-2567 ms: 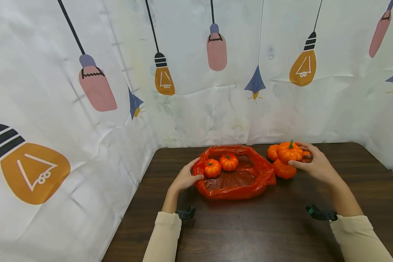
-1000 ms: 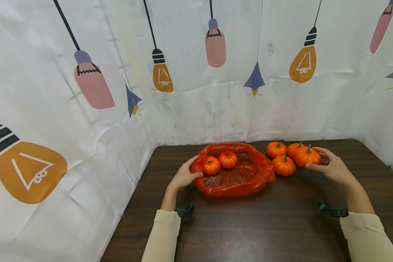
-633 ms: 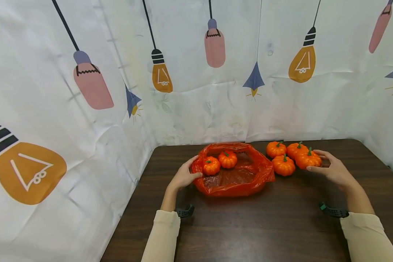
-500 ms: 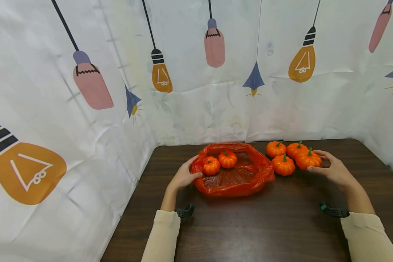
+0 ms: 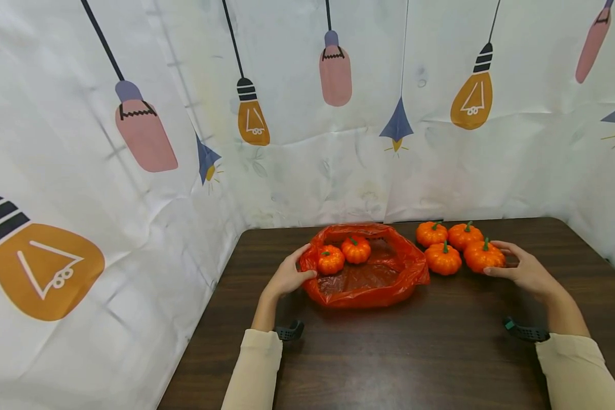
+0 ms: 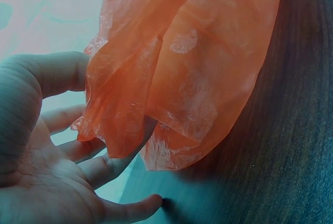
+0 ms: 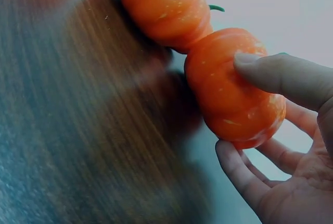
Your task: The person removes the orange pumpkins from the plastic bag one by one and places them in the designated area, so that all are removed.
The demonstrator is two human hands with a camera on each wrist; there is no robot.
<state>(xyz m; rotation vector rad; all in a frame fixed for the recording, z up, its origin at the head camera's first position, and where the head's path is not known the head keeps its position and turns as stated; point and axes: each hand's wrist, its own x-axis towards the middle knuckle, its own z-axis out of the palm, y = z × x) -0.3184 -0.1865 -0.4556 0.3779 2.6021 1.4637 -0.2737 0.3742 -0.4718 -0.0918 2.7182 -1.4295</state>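
Your right hand (image 5: 525, 270) grips a pumpkin (image 5: 484, 258) between thumb and fingers; it looks light, stiff and slick, best held around its ribbed sides. Your left hand (image 5: 287, 278) pinches the rim of a thin, soft-looking bag (image 5: 371, 299).

From nine o'clock round to three we see a creased white wall covering (image 5: 307, 182) printed with lamps: a large amber bulb (image 5: 46, 270) at nine, a pink lamp (image 5: 335, 80) at twelve, a smaller amber bulb (image 5: 461, 108) at two. Toward six spreads a dark wood-grain table (image 5: 389, 364), softly catching light.
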